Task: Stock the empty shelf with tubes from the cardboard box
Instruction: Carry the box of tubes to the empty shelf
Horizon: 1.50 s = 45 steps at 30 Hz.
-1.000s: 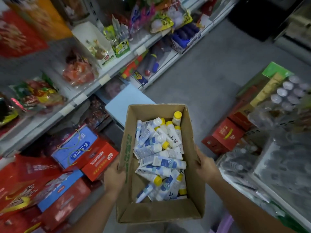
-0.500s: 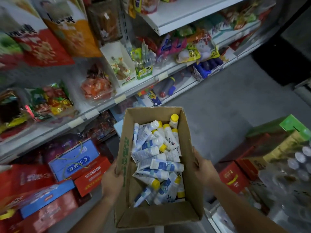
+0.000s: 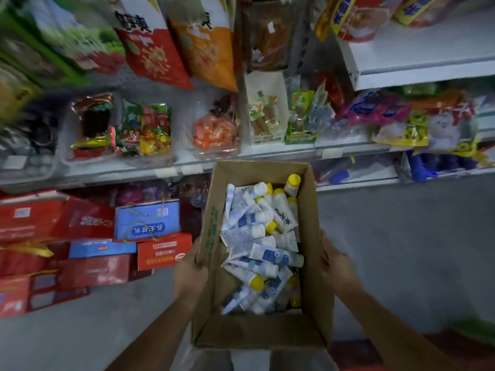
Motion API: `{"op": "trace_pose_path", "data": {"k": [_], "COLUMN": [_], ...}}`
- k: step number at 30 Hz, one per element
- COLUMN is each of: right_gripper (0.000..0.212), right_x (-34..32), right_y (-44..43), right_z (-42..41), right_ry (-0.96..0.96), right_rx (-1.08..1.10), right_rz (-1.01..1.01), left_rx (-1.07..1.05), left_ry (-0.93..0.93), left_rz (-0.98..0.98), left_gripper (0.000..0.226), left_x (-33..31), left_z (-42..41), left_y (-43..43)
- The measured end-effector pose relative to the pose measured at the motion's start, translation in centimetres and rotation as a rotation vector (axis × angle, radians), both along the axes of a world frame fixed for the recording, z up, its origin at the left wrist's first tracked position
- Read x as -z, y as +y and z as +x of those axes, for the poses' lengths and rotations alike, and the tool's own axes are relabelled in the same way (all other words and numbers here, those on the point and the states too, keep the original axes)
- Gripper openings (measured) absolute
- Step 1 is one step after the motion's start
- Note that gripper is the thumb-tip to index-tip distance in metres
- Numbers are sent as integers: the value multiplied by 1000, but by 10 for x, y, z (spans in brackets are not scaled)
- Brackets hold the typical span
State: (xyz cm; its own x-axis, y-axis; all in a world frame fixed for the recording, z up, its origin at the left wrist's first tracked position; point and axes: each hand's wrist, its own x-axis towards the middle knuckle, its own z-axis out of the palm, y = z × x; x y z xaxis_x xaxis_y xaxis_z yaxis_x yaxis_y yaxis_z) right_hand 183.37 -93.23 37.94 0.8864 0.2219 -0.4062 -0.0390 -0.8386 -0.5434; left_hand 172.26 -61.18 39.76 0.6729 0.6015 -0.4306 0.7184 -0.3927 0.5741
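Observation:
I carry an open cardboard box (image 3: 257,334) in front of me, in the lower middle of the head view. It holds several white and blue tubes (image 3: 261,236), some with yellow caps, lying in a loose heap. My left hand (image 3: 188,271) grips the box's left wall. My right hand (image 3: 336,266) grips its right wall. A bare white shelf (image 3: 417,58) shows at the upper right, with a few snack bags on its far part.
Shelves of snack bags (image 3: 150,46) and packaged food (image 3: 214,127) run across in front of me. Red and blue gift boxes (image 3: 146,223) are stacked on the floor at the left. Grey floor (image 3: 401,236) lies to the right of the box.
My view has swung left and up toward the shelves, so the bare white shelf now shows at upper right. Both hands keep holding the box; the goods on the right have left view.

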Motion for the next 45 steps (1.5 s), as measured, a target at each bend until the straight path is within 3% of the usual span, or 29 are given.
{"op": "trace_pose_path", "data": {"k": [7,17,25,45], "right_gripper": [73,74,72,70], "right_x": [18,43,62,72], "right_y": [-3,3,4,1], "right_z": [49,70,66,63], "right_ry": [0,45,3,70], "right_rx": [-137,-182,-133,-74], "right_rz": [10,-41,-86,-136], "left_rx": [-142,-165,-174,-160], "left_ry": [53,60,-27,-21], "left_rz": [4,-11,-66,-66], "left_gripper": [65,71,70,64], "left_x": [23,62,76,87], "left_z": [14,26,26,19], "left_y": [-20,-22,-21,-34]}}
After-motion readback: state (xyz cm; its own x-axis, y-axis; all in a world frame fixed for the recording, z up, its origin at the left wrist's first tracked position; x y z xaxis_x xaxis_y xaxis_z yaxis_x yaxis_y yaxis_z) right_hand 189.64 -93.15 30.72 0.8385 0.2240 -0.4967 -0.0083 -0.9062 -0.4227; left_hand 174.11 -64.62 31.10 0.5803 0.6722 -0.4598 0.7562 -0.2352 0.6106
